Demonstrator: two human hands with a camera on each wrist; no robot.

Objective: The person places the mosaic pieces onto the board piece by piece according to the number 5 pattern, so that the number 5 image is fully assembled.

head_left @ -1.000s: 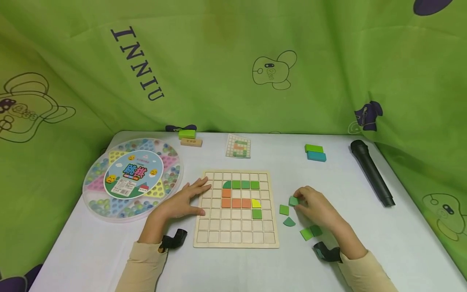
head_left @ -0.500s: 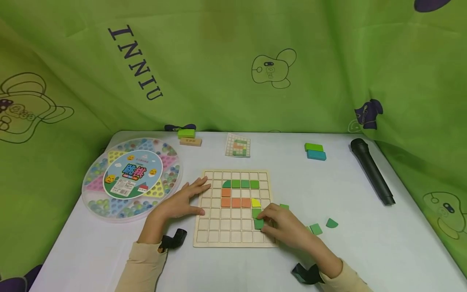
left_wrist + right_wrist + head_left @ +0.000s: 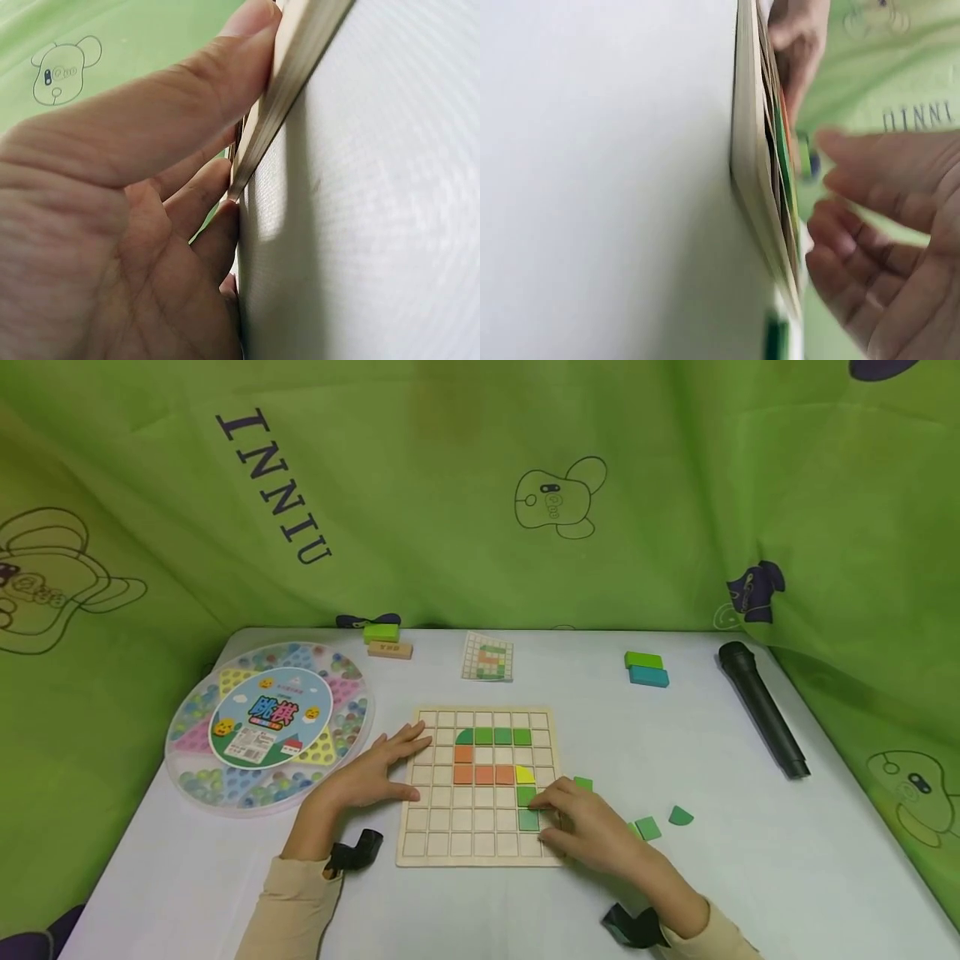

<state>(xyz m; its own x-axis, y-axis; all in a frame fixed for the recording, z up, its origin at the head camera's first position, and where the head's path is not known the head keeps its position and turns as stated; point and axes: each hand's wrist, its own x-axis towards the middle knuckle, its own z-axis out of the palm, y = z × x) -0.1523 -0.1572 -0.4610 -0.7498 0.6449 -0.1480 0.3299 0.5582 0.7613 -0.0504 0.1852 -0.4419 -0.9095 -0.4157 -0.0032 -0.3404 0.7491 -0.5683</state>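
Head view. Lower green tile: apparently seated in board, second row from bottom; likely light, stiff, smooth; best pinched by opposite edges. Right hand: thumb, fingers apart beside tile, nothing visibly held. Left hand: spread, touching board's left edge.

Grid board, lower centre of frame: 1. On the board, visible: green squares, 5; orange squares, 4; green rounded tile, 1; yellow rounded tile, 1. Loose green tiles, right of centre: 4, some partly hidden. Hands: left hand, right hand; total 2. Blocks: upper left, 2; upper right, 2. Game box, left: 1. Microphone, right: 1.
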